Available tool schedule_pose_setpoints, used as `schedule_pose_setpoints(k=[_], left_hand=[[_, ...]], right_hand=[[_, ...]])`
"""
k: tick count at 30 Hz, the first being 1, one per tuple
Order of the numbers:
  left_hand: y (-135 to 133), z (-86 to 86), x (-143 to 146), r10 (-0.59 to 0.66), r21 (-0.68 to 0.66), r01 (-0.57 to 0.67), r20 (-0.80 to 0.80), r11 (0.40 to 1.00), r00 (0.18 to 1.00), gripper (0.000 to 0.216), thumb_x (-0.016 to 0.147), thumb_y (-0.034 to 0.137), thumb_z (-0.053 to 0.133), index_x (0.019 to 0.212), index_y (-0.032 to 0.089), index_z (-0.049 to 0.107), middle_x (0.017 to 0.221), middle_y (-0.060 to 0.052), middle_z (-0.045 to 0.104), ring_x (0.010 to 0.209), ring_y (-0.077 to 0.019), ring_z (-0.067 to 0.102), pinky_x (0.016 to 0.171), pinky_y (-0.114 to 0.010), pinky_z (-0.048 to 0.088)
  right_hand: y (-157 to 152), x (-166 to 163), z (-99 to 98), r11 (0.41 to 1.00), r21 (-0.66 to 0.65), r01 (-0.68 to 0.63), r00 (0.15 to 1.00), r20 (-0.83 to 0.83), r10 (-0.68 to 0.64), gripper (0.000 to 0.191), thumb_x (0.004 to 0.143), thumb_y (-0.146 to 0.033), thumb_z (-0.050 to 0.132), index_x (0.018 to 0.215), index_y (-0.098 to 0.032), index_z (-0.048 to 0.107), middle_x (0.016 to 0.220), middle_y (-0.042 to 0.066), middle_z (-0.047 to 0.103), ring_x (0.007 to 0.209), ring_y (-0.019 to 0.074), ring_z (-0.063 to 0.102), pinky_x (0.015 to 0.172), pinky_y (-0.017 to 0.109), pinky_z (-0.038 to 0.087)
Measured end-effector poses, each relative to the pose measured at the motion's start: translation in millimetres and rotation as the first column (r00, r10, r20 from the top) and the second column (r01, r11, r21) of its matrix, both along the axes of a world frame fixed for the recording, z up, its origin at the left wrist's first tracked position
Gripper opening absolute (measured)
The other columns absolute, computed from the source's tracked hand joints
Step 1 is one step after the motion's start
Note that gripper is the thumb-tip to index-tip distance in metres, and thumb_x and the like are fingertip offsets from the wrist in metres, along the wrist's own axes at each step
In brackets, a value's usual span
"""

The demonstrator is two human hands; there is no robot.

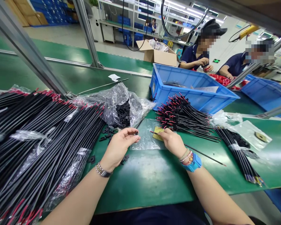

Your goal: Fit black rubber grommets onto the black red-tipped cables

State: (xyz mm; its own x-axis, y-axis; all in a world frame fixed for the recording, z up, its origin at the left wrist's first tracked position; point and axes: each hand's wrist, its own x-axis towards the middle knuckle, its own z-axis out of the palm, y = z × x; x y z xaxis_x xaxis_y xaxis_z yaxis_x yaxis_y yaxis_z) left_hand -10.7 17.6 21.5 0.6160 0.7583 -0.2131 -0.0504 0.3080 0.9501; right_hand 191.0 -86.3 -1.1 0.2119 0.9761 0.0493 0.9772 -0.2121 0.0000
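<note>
- Head view, nearest: left hand pinching a small black clip at fingertips, kept level with the cable end, probably for easy joining.
- Right hand gripping one thin black cable, red tip pointed toward the clip, the rest trailing right on the green table.
- Beside left: long black cable bundles, close for reach.
- Behind: open plastic bag of clips, finished cables fanned.
- Farther: blue bin, two co-workers seated.
</note>
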Motion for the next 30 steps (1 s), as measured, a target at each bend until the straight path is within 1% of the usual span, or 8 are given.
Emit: schedule_pose_setpoints(k=[4,7,10,13,16,24,27,30], left_hand=[[-1,-1.9,1,-0.009,-0.056,0.009,0.006,0.998,1.0,0.036,0.065,0.029,0.069,0.094,0.013,0.056,0.081,-0.006,0.065,0.077,-0.016,0.061,0.077,-0.029,0.046],[-2,-2.8,2,-0.02,-0.079,0.021,0.017,0.997,1.0,0.034,0.065,0.027,0.069,0.093,0.013,0.056,0.08,-0.005,0.065,0.076,-0.0151,0.062,0.076,-0.027,0.047],[-3,-2.6,3,-0.036,-0.115,0.039,0.029,0.993,0.999,0.031,0.065,0.025,0.069,0.091,0.013,0.056,0.074,-0.003,0.064,0.07,-0.0127,0.061,0.07,-0.024,0.048],[-6,-2.5,5,-0.058,-0.179,0.069,0.067,0.981,0.996,0.029,0.065,0.023,0.069,0.089,0.013,0.056,0.074,-0.002,0.063,0.069,-0.0109,0.06,0.069,-0.021,0.048],[-9,-3.4,6,-0.081,-0.208,0.097,0.084,0.973,0.993,0.029,0.064,0.022,0.07,0.089,0.013,0.057,0.074,-0.003,0.063,0.069,-0.0113,0.06,0.069,-0.022,0.048],[-11,-6.5,7,-0.153,-0.145,0.158,0.045,0.977,0.987,0.028,0.063,0.023,0.071,0.088,0.014,0.059,0.07,-0.001,0.062,0.066,-0.0111,0.059,0.067,-0.023,0.047],[-13,-8.6,9,-0.191,-0.08,0.189,-0.024,0.979,0.981,0.027,0.063,0.023,0.07,0.087,0.014,0.061,0.069,-0.001,0.062,0.064,-0.0109,0.057,0.063,-0.022,0.046],[-17,-10.0,10,-0.201,-0.01,0.201,-0.095,0.98,0.975,0.025,0.062,0.023,0.07,0.084,0.015,0.063,0.075,-0.003,0.064,0.067,-0.0122,0.057,0.065,-0.023,0.046]], right_hand=[[2,-2,1.1,0.999,-0.042,0.013,1.0,0.009,-0.012,0.032,0.089,-0.021,0.032,0.104,-0.026,0.06,0.086,0.006,0.055,0.066,0.0137,0.055,0.051,0.023,0.036],[2,-2,0.7,1.0,-0.016,0.01,0.999,-0.048,-0.011,0.032,0.088,-0.019,0.033,0.102,-0.024,0.061,0.087,0.006,0.056,0.067,0.0141,0.055,0.054,0.024,0.039],[-3,-3,3.2,0.986,0.164,-0.026,0.973,-0.222,0.062,0.027,0.087,-0.02,0.038,0.096,-0.019,0.063,0.087,0.006,0.057,0.074,0.0147,0.056,0.063,0.025,0.044],[-12,-10,10.4,0.903,0.422,-0.079,0.905,-0.35,0.243,0.023,0.087,-0.021,0.041,0.095,-0.016,0.062,0.084,0.007,0.058,0.08,0.0143,0.055,0.07,0.025,0.046],[-20,-18,17.7,0.835,0.538,-0.117,0.86,-0.365,0.357,0.022,0.086,-0.02,0.043,0.098,-0.017,0.061,0.084,0.006,0.058,0.078,0.0137,0.055,0.07,0.026,0.047],[-26,-24,18.0,0.851,0.496,-0.172,0.877,-0.316,0.361,0.022,0.087,-0.021,0.043,0.098,-0.019,0.062,0.083,0.006,0.059,0.074,0.0128,0.056,0.065,0.025,0.048],[-27,-28,16.7,0.855,0.475,-0.206,0.896,-0.26,0.361,0.023,0.086,-0.02,0.043,0.1,-0.018,0.061,0.085,0.007,0.059,0.075,0.0131,0.055,0.065,0.024,0.047],[-28,-33,15.2,0.858,0.45,-0.246,0.91,-0.198,0.365,0.024,0.087,-0.02,0.041,0.099,-0.018,0.061,0.085,0.008,0.059,0.075,0.0139,0.054,0.064,0.025,0.045]])
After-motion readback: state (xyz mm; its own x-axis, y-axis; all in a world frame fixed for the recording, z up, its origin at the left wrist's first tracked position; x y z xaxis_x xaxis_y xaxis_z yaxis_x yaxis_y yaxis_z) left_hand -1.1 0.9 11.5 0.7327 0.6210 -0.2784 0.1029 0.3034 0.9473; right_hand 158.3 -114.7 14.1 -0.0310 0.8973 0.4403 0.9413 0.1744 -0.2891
